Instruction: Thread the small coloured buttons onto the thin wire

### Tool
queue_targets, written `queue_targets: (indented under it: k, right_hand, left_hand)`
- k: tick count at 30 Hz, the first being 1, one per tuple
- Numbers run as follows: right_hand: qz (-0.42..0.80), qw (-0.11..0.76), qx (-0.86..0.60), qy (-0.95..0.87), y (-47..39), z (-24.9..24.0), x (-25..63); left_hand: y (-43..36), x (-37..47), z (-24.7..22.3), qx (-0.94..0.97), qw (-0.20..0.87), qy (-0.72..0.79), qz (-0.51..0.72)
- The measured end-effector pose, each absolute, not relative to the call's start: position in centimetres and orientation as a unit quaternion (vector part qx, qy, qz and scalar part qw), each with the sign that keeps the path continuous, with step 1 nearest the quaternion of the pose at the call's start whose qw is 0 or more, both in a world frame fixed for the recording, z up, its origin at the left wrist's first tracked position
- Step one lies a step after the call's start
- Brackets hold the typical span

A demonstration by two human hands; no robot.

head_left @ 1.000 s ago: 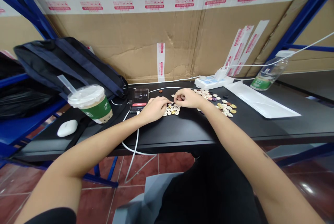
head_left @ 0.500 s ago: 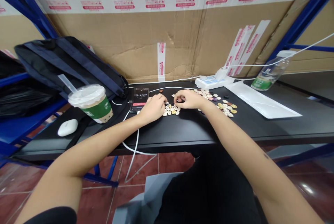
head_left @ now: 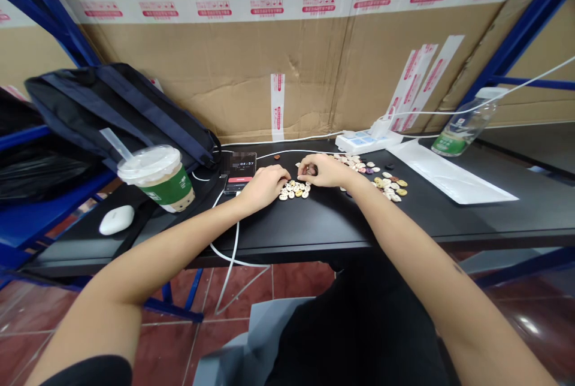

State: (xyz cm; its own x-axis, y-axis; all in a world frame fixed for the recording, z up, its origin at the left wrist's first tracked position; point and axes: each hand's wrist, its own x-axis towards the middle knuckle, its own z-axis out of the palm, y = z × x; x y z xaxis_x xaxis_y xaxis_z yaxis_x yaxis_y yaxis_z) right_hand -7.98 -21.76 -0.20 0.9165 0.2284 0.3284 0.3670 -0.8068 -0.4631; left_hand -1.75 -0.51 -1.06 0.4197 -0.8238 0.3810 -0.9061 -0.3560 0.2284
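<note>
Small pale and yellow buttons (head_left: 294, 190) lie in a close group on the black table, between my two hands. My left hand (head_left: 266, 184) rests at the group's left edge, palm down, with its fingers curled and the tips close together over the buttons. At the group's upper right, my right hand (head_left: 326, 171) is bent into a pinch, thumb and forefinger near the buttons. What either hand holds is too small or hidden to make out. More buttons in white, yellow, brown and purple, a loose pile (head_left: 390, 185), lie right of my right hand.
A phone (head_left: 240, 169) showing a timer lies left of my left hand, its white cable hanging over the edge. Farther left stand a drink cup (head_left: 168, 185), a white case (head_left: 117, 220) and a backpack (head_left: 130, 104). A power strip (head_left: 363, 141), white tray (head_left: 453, 173) and tilted bottle (head_left: 467, 122) are right.
My left hand has shifted slightly right, its fingertips reaching farther over the buttons. My right hand has moved only a little to the left. The phone's timer has advanced.
</note>
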Motion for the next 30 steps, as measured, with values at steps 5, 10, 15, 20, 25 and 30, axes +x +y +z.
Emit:
queue_targets:
  k: [5,10,15,20,25,30]
  right_hand:
    - [-0.148,0.305,-0.927,-0.159,-21.74,-0.72,-7.42]
    - [-0.179,0.338,-0.91,-0.162,-21.59,-0.66,-7.22]
    - [-0.147,0.396,-0.894,-0.152,-21.3,-0.17,-7.52]
    - [-0.108,0.492,-0.854,-0.126,-21.14,0.01,-7.79]
    - [-0.078,0.532,-0.835,-0.12,-21.22,-0.09,-7.77]
    - [-0.077,0.531,-0.835,-0.121,-21.17,-0.08,-7.84]
  left_hand:
    - [-0.44,-1.65,-1.31,0.829,0.211,-0.511,0.085]
    - [-0.46,-1.55,-1.68,0.833,0.233,-0.495,0.078]
    - [-0.72,-1.55,-1.71,0.807,0.292,-0.504,0.099]
    - [-0.95,-1.74,-1.34,0.788,0.328,-0.507,0.119]
    - [-0.97,-1.97,-1.05,0.781,0.343,-0.506,0.13]
    - [-0.95,-2.01,-0.97,0.758,0.398,-0.5,0.13]
